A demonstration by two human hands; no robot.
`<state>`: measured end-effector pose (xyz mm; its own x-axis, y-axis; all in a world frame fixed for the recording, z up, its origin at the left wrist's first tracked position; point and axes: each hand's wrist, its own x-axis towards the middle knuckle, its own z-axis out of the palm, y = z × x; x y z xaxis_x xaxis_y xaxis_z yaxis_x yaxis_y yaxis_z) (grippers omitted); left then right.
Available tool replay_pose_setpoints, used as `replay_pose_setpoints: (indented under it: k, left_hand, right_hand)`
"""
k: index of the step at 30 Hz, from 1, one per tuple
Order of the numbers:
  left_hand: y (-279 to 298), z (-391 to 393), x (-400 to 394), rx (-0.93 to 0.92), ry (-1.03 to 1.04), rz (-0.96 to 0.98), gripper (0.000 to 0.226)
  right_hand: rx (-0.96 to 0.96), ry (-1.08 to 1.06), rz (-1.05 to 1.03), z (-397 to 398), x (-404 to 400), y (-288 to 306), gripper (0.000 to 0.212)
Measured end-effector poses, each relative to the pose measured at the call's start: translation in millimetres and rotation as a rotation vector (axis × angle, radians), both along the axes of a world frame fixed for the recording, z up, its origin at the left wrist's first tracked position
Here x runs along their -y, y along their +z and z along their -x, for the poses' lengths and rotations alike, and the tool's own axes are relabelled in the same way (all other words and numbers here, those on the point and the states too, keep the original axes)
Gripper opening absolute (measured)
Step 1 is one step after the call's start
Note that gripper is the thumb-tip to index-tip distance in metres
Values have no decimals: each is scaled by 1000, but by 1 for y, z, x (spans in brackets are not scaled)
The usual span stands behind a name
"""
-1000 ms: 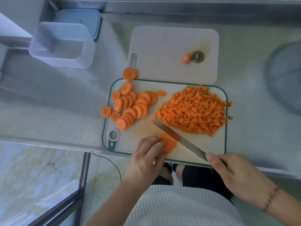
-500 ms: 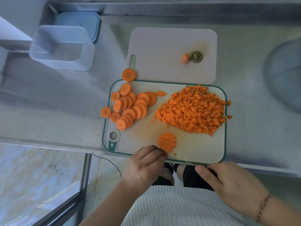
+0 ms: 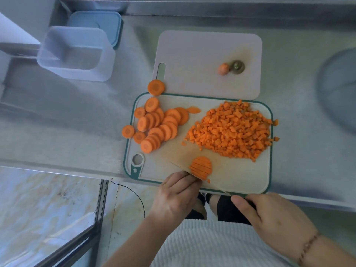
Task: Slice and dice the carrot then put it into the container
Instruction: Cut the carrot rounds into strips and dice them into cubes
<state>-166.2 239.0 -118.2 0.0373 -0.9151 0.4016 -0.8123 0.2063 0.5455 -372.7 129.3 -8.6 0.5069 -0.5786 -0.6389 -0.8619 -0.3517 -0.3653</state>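
A stack of carrot rounds cut into strips point(image 3: 201, 167) lies near the front of the green-rimmed cutting board point(image 3: 238, 176). My left hand point(image 3: 177, 195) has curled fingers, their tips against the strips' near-left edge. My right hand point(image 3: 269, 218) grips the handle of a knife point(image 3: 217, 186). Its thin blade stands edge-on across the strips' near side. A heap of diced carrot point(image 3: 231, 130) fills the board's right half, and uncut carrot rounds point(image 3: 158, 124) lie on its left. The clear empty container point(image 3: 77, 53) stands far left on the steel counter.
A second, pale cutting board point(image 3: 208, 54) lies behind, holding a carrot tip and stem end point(image 3: 231, 67). A blue lid point(image 3: 96, 26) sits behind the container. Two rounds point(image 3: 128, 131) lie off the board. A grey round object point(image 3: 339, 89) is at right. The counter's front edge runs under my hands.
The knife has gone from lying slanted over the strips to standing edge-on at their near side. My right hand pulled back toward me. My left hand drew back slightly off the strips.
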Motion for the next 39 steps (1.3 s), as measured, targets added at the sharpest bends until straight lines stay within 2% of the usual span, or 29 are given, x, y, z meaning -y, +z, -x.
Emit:
replay_pose_setpoints:
  k: [4,8,12,16,18,21,23,27,31,34,39]
  left_hand:
    - [-3,-1,0,-15,12,-1,16]
    - [-2,-2,1,-15,-21,-9,13]
    - [3,-15,6,42,-138,-62,5]
    - [14,-42,14,103,-281,-33,7]
    - [18,-52,20,108,-271,-45,12]
    - [18,-58,37,152,-275,-170,40]
    - [17,-57,49,202,-360,-241,51]
    - [17,-49,61,234,-476,-240,45]
    - [14,-41,52,180,-378,-224,36]
    - [12,-35,43,187,-222,-217,36]
    - [12,-8,26,82,106,-266,35]
  right_hand:
    - [-40,69,41,-18,-3,-6,77]
    - [62,19,-44,-29,2,-9,70]
    - [127,-86,-115,-3,16,-2,74]
    - [51,-72,-39,26,23,-4,90]
    - [52,-128,-18,39,26,-4,93]
    - [90,-252,-9,54,30,-3,92]
    - [86,-301,-4,59,31,-1,90]
    - [85,-314,-20,59,28,2,85]
    - [84,-295,-68,55,23,4,84]
    - [76,-265,-86,50,22,1,87]
    - [63,-181,8,41,25,-12,96]
